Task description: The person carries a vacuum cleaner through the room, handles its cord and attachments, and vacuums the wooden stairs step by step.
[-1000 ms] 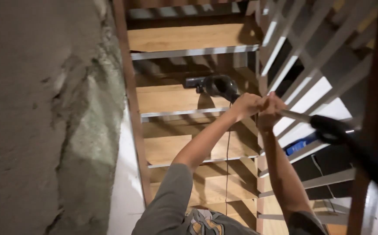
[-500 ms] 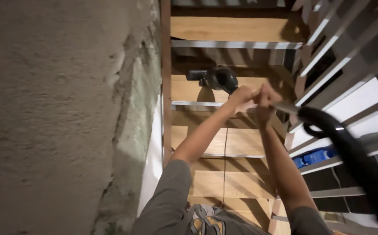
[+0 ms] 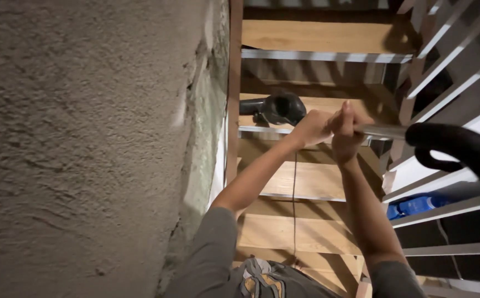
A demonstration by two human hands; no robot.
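Both my hands grip the silver metal tube (image 3: pixel 384 131) of a vacuum cleaner over wooden stairs. My left hand (image 3: pixel 310 128) is closed around the tube's lower part, close to the black vacuum head (image 3: pixel 277 108). Right beside it, my right hand (image 3: pixel 346 132) is closed on the tube. The head rests on a wooden step (image 3: pixel 328 105) near the wall side. A black curved handle and hose (image 3: pixel 461 150) continue from the tube at the right edge.
A rough plastered wall (image 3: pixel 85 149) fills the left half. Wooden treads (image 3: pixel 306 182) with pale metal edges run through the middle. White railing bars (image 3: pixel 444 94) stand on the right, with a blue object (image 3: pixel 414 205) behind them. A thin cord (image 3: pixel 294 198) hangs down over the steps.
The view has swung so the wall fills more of the left side. My hands, still on the tube, sit further right in the view; the vacuum head stays on the same step.
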